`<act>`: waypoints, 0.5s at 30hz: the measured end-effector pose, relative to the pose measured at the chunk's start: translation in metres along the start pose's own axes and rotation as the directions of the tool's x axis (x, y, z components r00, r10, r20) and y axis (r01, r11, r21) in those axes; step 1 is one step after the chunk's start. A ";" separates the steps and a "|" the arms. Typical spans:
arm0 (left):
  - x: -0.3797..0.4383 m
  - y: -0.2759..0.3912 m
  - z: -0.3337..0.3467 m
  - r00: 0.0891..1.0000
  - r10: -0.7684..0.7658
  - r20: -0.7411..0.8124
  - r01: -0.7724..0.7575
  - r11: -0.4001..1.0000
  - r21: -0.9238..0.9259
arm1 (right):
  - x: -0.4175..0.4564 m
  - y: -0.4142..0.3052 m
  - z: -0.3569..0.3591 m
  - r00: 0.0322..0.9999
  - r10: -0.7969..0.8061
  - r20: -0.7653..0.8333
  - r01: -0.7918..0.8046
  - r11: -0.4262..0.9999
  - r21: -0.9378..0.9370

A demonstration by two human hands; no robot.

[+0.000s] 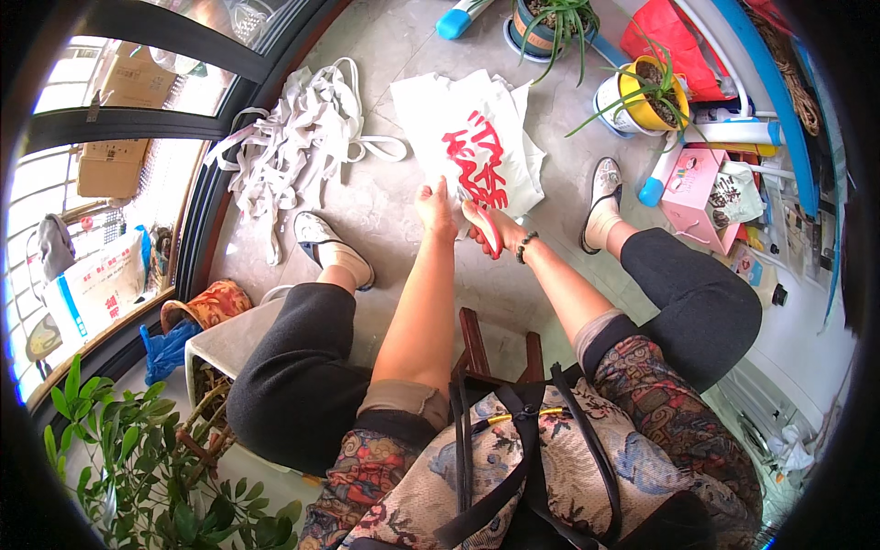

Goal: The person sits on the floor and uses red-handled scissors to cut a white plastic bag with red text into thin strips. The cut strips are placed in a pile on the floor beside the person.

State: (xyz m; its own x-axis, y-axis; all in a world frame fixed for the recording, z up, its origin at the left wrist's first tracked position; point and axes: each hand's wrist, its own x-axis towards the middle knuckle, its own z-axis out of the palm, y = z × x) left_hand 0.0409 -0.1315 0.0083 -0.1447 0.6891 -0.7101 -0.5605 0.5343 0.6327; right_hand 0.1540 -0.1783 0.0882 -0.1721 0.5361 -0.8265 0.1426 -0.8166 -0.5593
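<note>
A white bag [426, 124], which looks like non-woven cloth and bears large red writing, hangs or lies in front of me over the tiled floor; several white layers show at its edge. My left hand [436, 210] pinches its near left edge, thumb on top. In my right hand [505, 234] is a pair of scissors [489, 234] with red and white handles. The blades point at the bag's near edge beside my left hand and are mostly hidden, so I cannot tell how far apart they are. Left of the bag lies a tangled heap of white cloth strips and loops [295, 144].
Potted plants [656, 93] stand at the far right, near a pink paper bag [698, 192] and blue-ended white tubes [729, 133]. A dark-framed glass door [227, 130] borders the left. A leafy plant [179, 474] and square planter [227, 330] stand by my left knee.
</note>
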 end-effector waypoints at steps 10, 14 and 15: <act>0.028 -0.010 -0.010 0.988 -0.130 -0.087 0.129 0.991 -0.016 | -0.005 0.014 0.002 0.983 -0.058 -0.171 0.047 0.997 -0.066; 0.076 -0.002 -0.039 0.926 -0.343 0.156 0.353 0.935 -0.040 | -0.007 0.009 0.002 0.993 -0.092 -0.070 0.073 0.968 -0.239; 0.071 0.006 -0.029 0.941 -0.303 0.147 0.301 0.953 0.036 | -0.005 0.012 -0.001 0.994 -0.095 -0.052 0.076 0.956 -0.283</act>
State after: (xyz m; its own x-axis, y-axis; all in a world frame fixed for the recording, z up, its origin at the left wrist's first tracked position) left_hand 0.0035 -0.0934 -0.0474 0.1539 0.5588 -0.8149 -0.5480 0.7345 0.4002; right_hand 0.1578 -0.1907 0.0854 -0.1336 0.6213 -0.7721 0.3987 -0.6795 -0.6158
